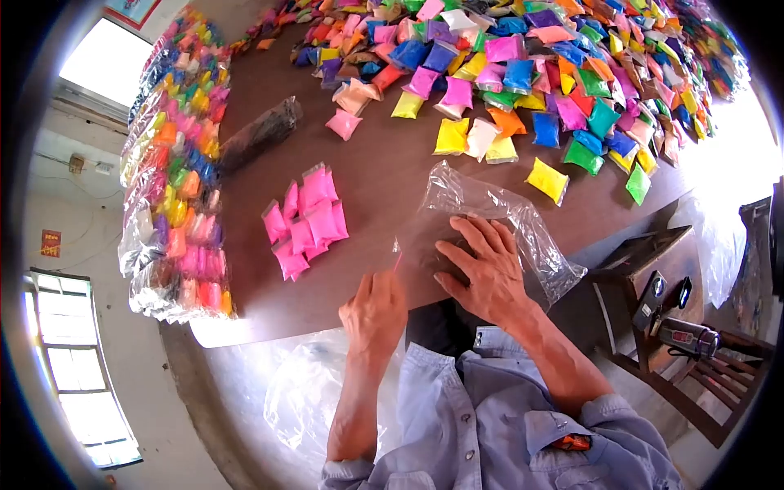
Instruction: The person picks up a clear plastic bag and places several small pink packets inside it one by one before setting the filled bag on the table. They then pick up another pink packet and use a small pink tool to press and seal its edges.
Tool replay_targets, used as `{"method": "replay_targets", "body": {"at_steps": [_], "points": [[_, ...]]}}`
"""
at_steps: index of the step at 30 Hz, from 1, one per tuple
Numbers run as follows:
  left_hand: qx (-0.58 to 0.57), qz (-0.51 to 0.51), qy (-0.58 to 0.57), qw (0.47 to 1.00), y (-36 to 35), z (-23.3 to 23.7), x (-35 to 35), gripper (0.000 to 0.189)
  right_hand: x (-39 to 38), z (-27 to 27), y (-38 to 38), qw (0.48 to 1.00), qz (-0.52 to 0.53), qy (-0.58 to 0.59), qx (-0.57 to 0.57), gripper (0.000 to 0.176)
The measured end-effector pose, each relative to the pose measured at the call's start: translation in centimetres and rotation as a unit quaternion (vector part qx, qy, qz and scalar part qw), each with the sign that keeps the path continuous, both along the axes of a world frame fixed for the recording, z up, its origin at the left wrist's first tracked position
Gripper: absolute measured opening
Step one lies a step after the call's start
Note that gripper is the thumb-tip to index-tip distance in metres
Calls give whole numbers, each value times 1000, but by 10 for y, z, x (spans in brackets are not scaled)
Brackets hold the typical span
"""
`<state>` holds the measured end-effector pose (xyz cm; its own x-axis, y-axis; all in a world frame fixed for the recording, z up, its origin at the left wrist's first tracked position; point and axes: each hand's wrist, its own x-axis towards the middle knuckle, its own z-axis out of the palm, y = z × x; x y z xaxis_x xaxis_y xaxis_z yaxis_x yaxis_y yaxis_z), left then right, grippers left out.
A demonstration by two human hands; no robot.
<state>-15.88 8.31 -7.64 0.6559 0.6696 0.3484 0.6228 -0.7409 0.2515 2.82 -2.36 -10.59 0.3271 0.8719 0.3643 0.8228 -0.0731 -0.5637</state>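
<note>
My left hand (pixel 374 314) is closed at the table's near edge, slightly blurred. From its fingertips a small pink packet (pixel 398 261) sticks up, seen edge-on with a clear tip; the rest is hidden by the fingers. My right hand (pixel 486 269) lies with its fingers spread, palm down, over a clear plastic bag (pixel 531 216). That bag spreads flat and crumpled beyond and to the right of the hand. Left of both hands sits a small cluster of bright pink packets (pixel 314 216), some stacked on others.
Packets of many colours (pixel 506 73) are heaped across the far side of the brown table (pixel 376 180). Filled clear bags (pixel 184 188) line the left edge, near a dark plastic roll (pixel 261 135). A wooden stool (pixel 653 286) with a metal flask (pixel 686 336) stands at right.
</note>
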Motion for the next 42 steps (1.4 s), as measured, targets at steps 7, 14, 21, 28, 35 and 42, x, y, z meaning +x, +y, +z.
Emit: {"method": "replay_targets", "body": {"at_steps": [7, 14, 21, 28, 35, 42], "points": [[-165, 111, -144, 969, -1, -11, -71, 4, 1, 2, 1, 1000, -2, -17, -4, 48], [-403, 247, -520, 711, 55, 18, -177, 11, 3, 6, -2, 1000, -2, -14, -7, 45], [-27, 319, -38, 947, 112, -23, -249, 16, -1, 10, -4, 1000, -17, -13, -15, 44], [48, 270, -44, 961, 141, -47, -251, 15, -1, 39, -12, 1000, 10, -7, 25, 37], [103, 299, -10, 949, 126, -48, -232, 36, 63, 44, -56, 974, -181, -118, 66, 36], [169, 256, -48, 951, 104, -43, -206, 36, 81, 25, -80, 960, -274, -31, -44, 54]]}}
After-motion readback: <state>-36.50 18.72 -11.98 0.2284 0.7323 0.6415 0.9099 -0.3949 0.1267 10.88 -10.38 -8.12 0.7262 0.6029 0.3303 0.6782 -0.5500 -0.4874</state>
